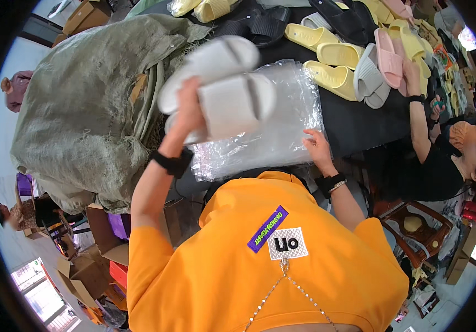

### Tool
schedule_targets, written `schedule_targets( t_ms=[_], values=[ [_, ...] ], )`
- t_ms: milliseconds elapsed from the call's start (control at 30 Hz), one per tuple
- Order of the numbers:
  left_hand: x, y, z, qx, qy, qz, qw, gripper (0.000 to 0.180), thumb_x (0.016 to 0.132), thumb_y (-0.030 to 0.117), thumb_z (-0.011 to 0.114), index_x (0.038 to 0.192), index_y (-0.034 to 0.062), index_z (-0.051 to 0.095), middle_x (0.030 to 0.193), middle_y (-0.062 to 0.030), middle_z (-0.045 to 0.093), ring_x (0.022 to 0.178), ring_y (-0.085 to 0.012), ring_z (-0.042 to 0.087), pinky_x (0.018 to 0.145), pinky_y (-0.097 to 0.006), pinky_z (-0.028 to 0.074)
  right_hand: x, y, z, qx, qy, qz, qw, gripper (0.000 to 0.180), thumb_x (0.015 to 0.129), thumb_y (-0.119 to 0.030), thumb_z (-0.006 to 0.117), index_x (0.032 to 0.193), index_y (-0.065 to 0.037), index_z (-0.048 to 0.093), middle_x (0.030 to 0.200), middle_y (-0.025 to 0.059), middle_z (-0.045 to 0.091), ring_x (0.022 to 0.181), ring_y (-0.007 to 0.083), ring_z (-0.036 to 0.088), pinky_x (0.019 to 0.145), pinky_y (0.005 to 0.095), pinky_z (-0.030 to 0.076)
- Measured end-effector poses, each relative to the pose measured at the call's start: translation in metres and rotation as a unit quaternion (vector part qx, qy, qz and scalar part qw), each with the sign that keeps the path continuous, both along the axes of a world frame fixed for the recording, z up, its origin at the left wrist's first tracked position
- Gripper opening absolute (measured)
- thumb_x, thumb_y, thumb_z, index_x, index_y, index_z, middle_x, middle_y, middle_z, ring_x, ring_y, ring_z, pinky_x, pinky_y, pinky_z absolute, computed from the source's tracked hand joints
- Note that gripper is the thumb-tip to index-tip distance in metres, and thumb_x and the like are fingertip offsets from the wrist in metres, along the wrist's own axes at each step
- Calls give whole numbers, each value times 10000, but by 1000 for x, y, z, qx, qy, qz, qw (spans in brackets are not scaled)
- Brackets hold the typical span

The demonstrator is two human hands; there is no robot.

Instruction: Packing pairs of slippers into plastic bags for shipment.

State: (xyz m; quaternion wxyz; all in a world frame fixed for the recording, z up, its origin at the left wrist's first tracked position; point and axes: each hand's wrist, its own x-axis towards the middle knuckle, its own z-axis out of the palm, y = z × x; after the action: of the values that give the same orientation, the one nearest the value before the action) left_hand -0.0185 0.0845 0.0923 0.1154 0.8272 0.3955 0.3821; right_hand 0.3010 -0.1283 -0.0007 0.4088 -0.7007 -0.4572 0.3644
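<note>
A pair of white slide slippers [228, 106] is raised above the table in my left hand [191, 108], somewhat blurred by motion. My fingers wrap around the slippers at their near left side, and the rest of the grip is hidden. Beneath them lies a stack of clear plastic bags [290, 113], flat on the dark table. My right hand [318, 148] is over the right edge of the bags, fingers apart and holding nothing. Whether its fingertips touch the plastic I cannot tell.
A bulky grey-green woven sack [91, 105] fills the left side. Yellow slippers [333, 80], grey slippers [369, 77] and black slippers [268, 27] lie along the far side. At the right, a co-worker's hand [411, 74] reaches to a pink slipper [388, 58]. Cardboard boxes [85, 276] stand lower left.
</note>
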Motion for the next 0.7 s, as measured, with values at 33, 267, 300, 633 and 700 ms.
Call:
schedule_targets(
  t_ms=[33,267,300,633,700],
  values=[
    [27,-8,-4,-17,38,-50,998,261,751,72,487,1006,39,532,1053,-199,522,977,-367,475,826,-460,357,1,-2,-2,-14,14,-9,1000,283,785,-75,589,1067,-42,586,1002,101,592,791,185,593,720,291,466],
    [140,-27,-78,-139,250,-173,943,292,775,112,493,1063,96,541,1148,-54,539,1108,-252,456,875,-450,339,-8,-7,-20,-45,-44,12,998,214,771,-121,563,941,3,601,881,219,614,850,338,600,729,364,453],
    [140,-24,-89,-113,235,-154,953,286,779,111,491,1060,98,542,1139,-48,543,1106,-244,459,871,-449,344,-8,-4,-15,-47,-60,26,997,208,775,-118,559,937,4,606,879,212,618,850,333,602,729,363,455],
    [73,63,-69,-110,323,205,917,250,758,92,497,1002,95,552,1048,-57,575,1062,-271,474,828,-493,334,-12,-4,3,-34,-40,5,999,248,797,-109,534,1001,2,624,940,160,640,865,266,617,771,333,469],
    [65,62,-49,-53,285,169,942,259,732,95,518,988,78,547,1052,-69,570,1054,-305,465,829,-485,327,-8,-3,4,-37,-17,-3,999,277,793,-107,533,1035,4,612,981,152,634,882,255,616,786,327,469]
  ],
)
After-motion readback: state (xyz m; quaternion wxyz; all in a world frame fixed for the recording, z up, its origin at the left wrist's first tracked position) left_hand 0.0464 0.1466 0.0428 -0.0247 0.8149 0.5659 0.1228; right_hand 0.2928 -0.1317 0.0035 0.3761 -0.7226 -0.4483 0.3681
